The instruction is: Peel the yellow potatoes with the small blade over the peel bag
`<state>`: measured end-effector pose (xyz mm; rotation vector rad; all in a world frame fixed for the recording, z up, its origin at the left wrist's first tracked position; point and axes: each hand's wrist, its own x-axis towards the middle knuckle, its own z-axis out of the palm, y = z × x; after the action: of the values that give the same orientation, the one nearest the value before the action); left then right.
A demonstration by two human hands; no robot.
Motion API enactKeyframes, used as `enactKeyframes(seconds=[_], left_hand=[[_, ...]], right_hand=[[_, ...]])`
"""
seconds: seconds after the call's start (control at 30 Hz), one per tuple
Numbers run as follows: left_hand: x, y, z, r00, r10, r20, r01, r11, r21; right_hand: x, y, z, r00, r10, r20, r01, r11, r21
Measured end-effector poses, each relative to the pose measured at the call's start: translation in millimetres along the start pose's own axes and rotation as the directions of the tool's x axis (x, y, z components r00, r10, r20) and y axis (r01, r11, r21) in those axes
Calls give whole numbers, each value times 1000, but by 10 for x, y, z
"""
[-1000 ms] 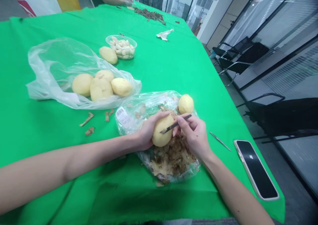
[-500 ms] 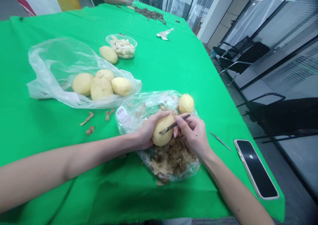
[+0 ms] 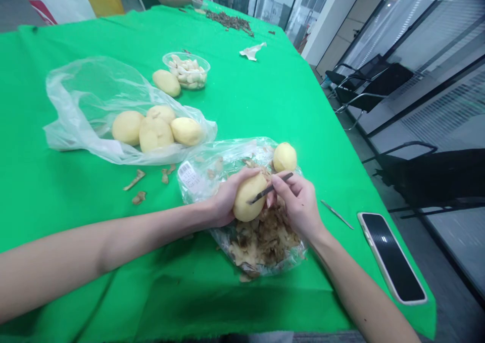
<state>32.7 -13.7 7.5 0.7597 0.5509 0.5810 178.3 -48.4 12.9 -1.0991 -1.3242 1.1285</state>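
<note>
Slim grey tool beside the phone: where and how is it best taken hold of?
Likely best pinched from above: the slim grey tool lies flat, so close on its middle, across its long edges, where green cloth shows on both sides.

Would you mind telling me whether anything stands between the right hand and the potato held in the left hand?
Only the slim dark tool that the right hand holds, its tip over the potato in the left hand; nothing else visible stands between them.

Beyond the lone potato (image 3: pixel 285 157), my right grip (image 3: pixel 299 201) can pass over the table (image 3: pixel 257 100); at left the bag of potatoes (image 3: pixel 89 145) blocks me, at right the phone (image 3: pixel 394 257).
</note>
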Motion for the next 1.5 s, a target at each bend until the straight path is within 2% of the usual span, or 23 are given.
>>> enactKeyframes(seconds=[0.13,0.33,0.63,0.8,1.03,1.23,1.33,1.5], left_hand=[[2,-1,0,1000,-4,11,4,1000,15],[2,-12,-11,1000,-6,-12,6,1000,1],[6,6,-4,1000,-16,25,17,999,-40],[22,-16,-34,999,-20,39,20,1000,-14],[58,-31,-67,998,-57,37,58,998,-22],[37,-9,-40,998,-43,39,45,997,-57],[34,-12,-42,998,-67,10,68,995,-73],[33,-12,-48,998,-62,23,63,996,-69]], right_hand=[[-6,-25,7,1000,-14,12,15,999,-43],[-17,-46,28,998,3,58,-2,1000,-24],[10,-62,1,999,-35,20,35,999,-7],[9,-102,-2,996,-55,68,59,996,-63],[-19,-60,-20,987,-56,148,64,997,-46],[6,-83,-37,990,-100,101,106,993,-57],[21,-85,-56,987,-126,102,132,990,-53],[30,-73,-68,985,-120,126,129,990,-63]])
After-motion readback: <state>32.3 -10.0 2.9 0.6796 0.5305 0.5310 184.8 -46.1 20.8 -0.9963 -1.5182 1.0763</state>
